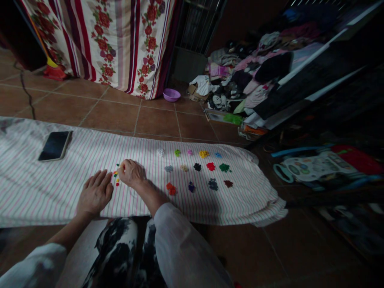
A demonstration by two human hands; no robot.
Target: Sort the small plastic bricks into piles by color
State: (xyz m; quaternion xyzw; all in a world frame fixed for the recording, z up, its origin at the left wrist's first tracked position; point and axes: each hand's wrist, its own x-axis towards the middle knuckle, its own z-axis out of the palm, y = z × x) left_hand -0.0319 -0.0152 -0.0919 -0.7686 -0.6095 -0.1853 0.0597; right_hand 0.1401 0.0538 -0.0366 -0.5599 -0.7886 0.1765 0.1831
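Observation:
My left hand lies flat on the striped cloth, fingers stretched out, just left of a small group of red, yellow and green pieces. At the right side of that group is my right hand, its fingers curled together over the pieces; whatever they pinch is too small to make out. Farther right, small piles sorted by colour lie in three rows, among them a yellow pile, a red pile, a black pile, an orange pile and a brown pile.
A phone lies on the cloth at the left. Beyond the cloth, a purple bowl and a red broom head stand on the tiled floor. Heaped clothes fill the back right, near a dark slanted frame.

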